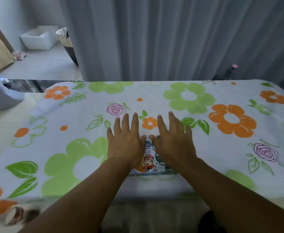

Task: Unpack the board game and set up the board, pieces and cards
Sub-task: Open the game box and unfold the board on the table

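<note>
The flat, glossy cardboard game box printed with a cartoon child in a red cap [148,163] lay near my edge of the white flower-printed tablecloth [221,158], mostly under my palms. My left hand [126,140] and right hand [173,142] were spread over it, fingers straight, gripping nothing; whether they touched the lid I couldn't tell. I judged it light, stiff and slick, best taken by its side edges. Its title and far edge were hidden.
</note>
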The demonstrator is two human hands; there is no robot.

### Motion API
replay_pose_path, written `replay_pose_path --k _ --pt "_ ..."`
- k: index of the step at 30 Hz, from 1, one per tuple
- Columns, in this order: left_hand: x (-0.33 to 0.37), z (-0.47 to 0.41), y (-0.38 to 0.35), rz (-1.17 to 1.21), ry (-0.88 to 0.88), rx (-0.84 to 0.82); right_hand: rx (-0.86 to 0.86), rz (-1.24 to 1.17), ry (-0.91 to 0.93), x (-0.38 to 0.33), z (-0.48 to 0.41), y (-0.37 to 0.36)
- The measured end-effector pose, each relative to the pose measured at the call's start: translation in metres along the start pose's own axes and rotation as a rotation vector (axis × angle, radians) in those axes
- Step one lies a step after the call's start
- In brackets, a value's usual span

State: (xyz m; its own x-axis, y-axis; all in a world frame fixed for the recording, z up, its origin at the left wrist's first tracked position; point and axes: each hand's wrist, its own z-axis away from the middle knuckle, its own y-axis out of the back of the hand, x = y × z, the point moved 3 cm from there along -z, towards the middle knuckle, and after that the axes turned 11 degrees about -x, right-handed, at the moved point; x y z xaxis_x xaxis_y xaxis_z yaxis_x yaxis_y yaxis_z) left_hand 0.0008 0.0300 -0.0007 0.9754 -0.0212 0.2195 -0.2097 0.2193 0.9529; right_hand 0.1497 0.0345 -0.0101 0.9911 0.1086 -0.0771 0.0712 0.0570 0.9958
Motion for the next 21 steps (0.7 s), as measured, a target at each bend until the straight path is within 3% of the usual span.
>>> replay_pose_path --k 5,9,12,17,21 --pt "-0.005 -0.016 -0.024 0.048 0.013 -0.059 -0.117 -0.041 -0.04 0.005 -0.008 -0.025" --pt "-0.006 -0.027 -0.044 0.02 -0.01 -0.224 -0.139 -0.085 -0.079 0.015 -0.005 -0.048" --pt "-0.001 -0.036 -0.056 -0.073 -0.089 -0.382 -0.166 -0.156 -0.158 0.029 -0.004 -0.058" --pt "0.022 -0.051 -0.068 -0.199 -0.236 -0.461 -0.275 -0.371 -0.315 0.048 -0.011 -0.058" --pt "0.032 -0.057 -0.081 -0.243 -0.279 -0.536 -0.371 -0.453 -0.329 0.06 -0.017 -0.064"
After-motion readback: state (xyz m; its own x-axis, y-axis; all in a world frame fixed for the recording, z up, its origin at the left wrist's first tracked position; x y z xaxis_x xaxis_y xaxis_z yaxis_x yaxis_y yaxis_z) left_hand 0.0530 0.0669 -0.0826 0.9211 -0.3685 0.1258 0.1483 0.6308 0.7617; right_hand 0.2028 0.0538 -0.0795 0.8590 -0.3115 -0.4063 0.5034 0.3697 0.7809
